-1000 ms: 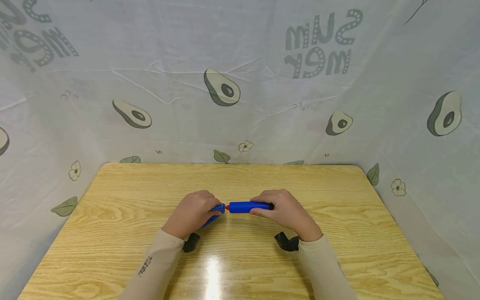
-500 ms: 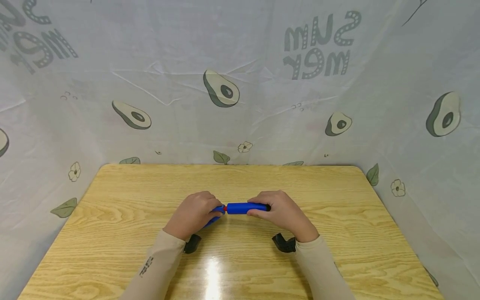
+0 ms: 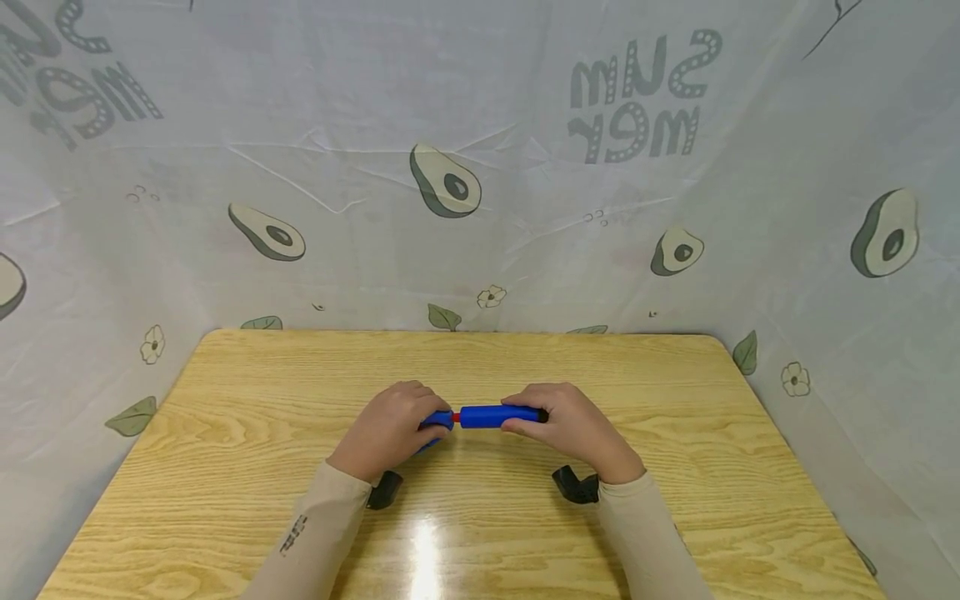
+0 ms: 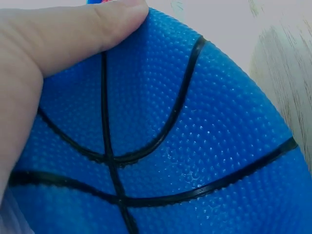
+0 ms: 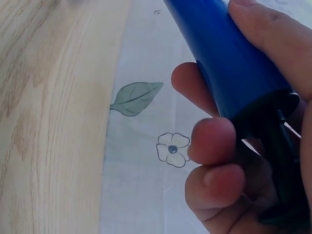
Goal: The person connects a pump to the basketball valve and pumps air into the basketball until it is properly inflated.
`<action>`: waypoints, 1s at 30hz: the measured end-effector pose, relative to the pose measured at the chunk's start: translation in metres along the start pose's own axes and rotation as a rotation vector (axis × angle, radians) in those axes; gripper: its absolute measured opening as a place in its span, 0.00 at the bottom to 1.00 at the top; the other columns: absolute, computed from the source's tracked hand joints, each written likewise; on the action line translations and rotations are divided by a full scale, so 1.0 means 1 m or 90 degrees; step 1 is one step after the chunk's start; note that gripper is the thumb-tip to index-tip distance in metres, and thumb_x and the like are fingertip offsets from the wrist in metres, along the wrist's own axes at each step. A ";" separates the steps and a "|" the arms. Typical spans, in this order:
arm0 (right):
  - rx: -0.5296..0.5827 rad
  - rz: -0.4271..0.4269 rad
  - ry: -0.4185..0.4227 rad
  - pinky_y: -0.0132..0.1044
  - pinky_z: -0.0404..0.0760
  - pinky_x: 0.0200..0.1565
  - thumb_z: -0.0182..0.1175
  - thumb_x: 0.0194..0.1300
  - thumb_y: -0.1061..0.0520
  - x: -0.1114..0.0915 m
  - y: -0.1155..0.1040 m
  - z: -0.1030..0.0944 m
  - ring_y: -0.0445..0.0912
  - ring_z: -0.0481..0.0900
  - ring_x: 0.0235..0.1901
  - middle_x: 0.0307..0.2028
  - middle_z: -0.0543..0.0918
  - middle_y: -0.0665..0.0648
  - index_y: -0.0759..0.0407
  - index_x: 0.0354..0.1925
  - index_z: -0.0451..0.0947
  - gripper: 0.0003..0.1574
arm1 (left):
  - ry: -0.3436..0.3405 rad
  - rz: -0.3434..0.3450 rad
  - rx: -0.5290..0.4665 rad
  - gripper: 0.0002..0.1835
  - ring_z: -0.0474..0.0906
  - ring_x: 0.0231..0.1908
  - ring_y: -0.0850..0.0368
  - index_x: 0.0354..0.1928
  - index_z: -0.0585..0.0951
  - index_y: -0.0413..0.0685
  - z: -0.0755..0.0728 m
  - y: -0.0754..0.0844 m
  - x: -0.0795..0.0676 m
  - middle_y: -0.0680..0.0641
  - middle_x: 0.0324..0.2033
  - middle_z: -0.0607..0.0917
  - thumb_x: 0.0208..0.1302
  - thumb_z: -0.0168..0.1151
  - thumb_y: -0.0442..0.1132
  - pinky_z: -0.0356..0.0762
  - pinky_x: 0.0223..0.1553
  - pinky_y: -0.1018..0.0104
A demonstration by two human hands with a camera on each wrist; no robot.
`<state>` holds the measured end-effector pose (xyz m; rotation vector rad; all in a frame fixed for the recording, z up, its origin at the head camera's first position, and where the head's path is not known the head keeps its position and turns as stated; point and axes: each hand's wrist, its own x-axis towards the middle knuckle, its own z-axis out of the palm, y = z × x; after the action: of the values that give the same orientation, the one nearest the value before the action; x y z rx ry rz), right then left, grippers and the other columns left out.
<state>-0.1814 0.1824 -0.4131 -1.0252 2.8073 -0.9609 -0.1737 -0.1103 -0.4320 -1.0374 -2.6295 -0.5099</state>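
Observation:
My left hand (image 3: 392, 425) grips a blue rubber basketball (image 3: 439, 419) with black lines, mostly hidden beneath it in the head view. The left wrist view shows the ball's pebbled surface (image 4: 195, 131) looking folded and slack, with the thumb pressed on its upper edge. My right hand (image 3: 573, 423) holds a blue hand pump (image 3: 483, 417) level, thumb and fingers around the rear of its barrel. A short red tip (image 3: 456, 417) bridges pump and ball. In the right wrist view, the pump's black rod and handle (image 5: 280, 165) extend into the palm, partly behind curled fingers.
Both hands work over the middle of a wood-grain table (image 3: 480, 367). A pale printed cloth (image 3: 360, 167) hangs behind and at both sides. Black angled wrist mounts (image 3: 575, 485) show below the wrists.
The pump and right hand shift slightly left toward the ball, then back right. The red tip's visible length shrinks, then grows a little. The left hand keeps its hold, barely moving.

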 end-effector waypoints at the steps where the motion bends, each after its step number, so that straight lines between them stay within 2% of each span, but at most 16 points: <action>1: -0.001 0.001 -0.001 0.31 0.78 0.33 0.71 0.67 0.45 0.000 0.000 0.000 0.36 0.77 0.31 0.41 0.88 0.45 0.53 0.55 0.87 0.22 | 0.002 0.001 0.000 0.14 0.83 0.41 0.58 0.44 0.89 0.51 0.000 0.000 0.000 0.55 0.37 0.89 0.59 0.78 0.47 0.83 0.50 0.57; 5: -0.011 0.000 -0.004 0.31 0.78 0.33 0.71 0.67 0.45 0.000 0.001 0.001 0.35 0.77 0.31 0.42 0.89 0.46 0.54 0.55 0.87 0.22 | -0.006 -0.021 0.000 0.20 0.82 0.49 0.53 0.52 0.88 0.53 0.001 -0.003 -0.001 0.54 0.45 0.89 0.60 0.78 0.50 0.78 0.59 0.50; 11: -0.051 0.000 -0.001 0.31 0.77 0.34 0.71 0.67 0.43 0.001 0.004 0.002 0.35 0.77 0.31 0.42 0.89 0.47 0.53 0.54 0.88 0.22 | -0.052 -0.099 -0.014 0.32 0.78 0.59 0.47 0.65 0.80 0.55 -0.001 -0.011 -0.007 0.49 0.57 0.84 0.61 0.77 0.55 0.76 0.62 0.45; 15: -0.068 0.018 -0.003 0.32 0.77 0.35 0.72 0.66 0.43 0.000 0.005 0.002 0.35 0.77 0.32 0.43 0.89 0.47 0.51 0.53 0.88 0.22 | -0.078 -0.169 -0.050 0.45 0.75 0.63 0.41 0.72 0.73 0.52 -0.007 -0.016 -0.012 0.44 0.62 0.79 0.54 0.80 0.57 0.74 0.64 0.41; 19: -0.073 0.033 -0.007 0.33 0.77 0.36 0.71 0.66 0.42 -0.001 0.006 0.002 0.38 0.79 0.34 0.45 0.89 0.48 0.51 0.54 0.88 0.23 | -0.129 -0.243 -0.097 0.55 0.73 0.65 0.38 0.78 0.65 0.53 -0.012 -0.018 -0.016 0.41 0.67 0.75 0.50 0.82 0.56 0.75 0.63 0.40; 22: -0.064 0.046 -0.013 0.34 0.78 0.37 0.70 0.67 0.40 -0.001 0.007 0.001 0.39 0.80 0.35 0.45 0.89 0.49 0.52 0.54 0.88 0.24 | -0.138 -0.282 -0.118 0.52 0.76 0.63 0.40 0.76 0.66 0.54 -0.013 -0.019 -0.017 0.41 0.66 0.76 0.50 0.82 0.52 0.80 0.59 0.42; 25: -0.050 0.062 -0.024 0.35 0.78 0.38 0.70 0.67 0.40 -0.001 0.008 0.001 0.40 0.79 0.35 0.46 0.89 0.49 0.53 0.54 0.87 0.25 | -0.122 -0.307 -0.115 0.44 0.80 0.58 0.42 0.71 0.72 0.53 -0.013 -0.020 -0.016 0.42 0.62 0.80 0.52 0.82 0.50 0.83 0.55 0.43; 27: -0.041 0.070 -0.034 0.35 0.78 0.38 0.71 0.67 0.44 -0.001 0.009 0.001 0.39 0.79 0.35 0.47 0.88 0.50 0.53 0.55 0.87 0.23 | -0.103 -0.313 -0.106 0.39 0.82 0.55 0.42 0.67 0.75 0.52 -0.012 -0.020 -0.014 0.42 0.58 0.82 0.54 0.81 0.49 0.83 0.54 0.43; 30: -0.035 0.074 -0.048 0.34 0.77 0.37 0.71 0.67 0.52 -0.001 0.010 0.002 0.41 0.78 0.36 0.48 0.87 0.51 0.55 0.56 0.85 0.21 | -0.064 -0.303 -0.084 0.37 0.82 0.54 0.41 0.65 0.77 0.50 -0.012 -0.021 -0.013 0.42 0.56 0.83 0.53 0.82 0.46 0.84 0.53 0.42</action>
<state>-0.1863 0.1875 -0.4206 -0.8730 2.8104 -0.8204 -0.1778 -0.1372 -0.4307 -0.4669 -2.9724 -0.7538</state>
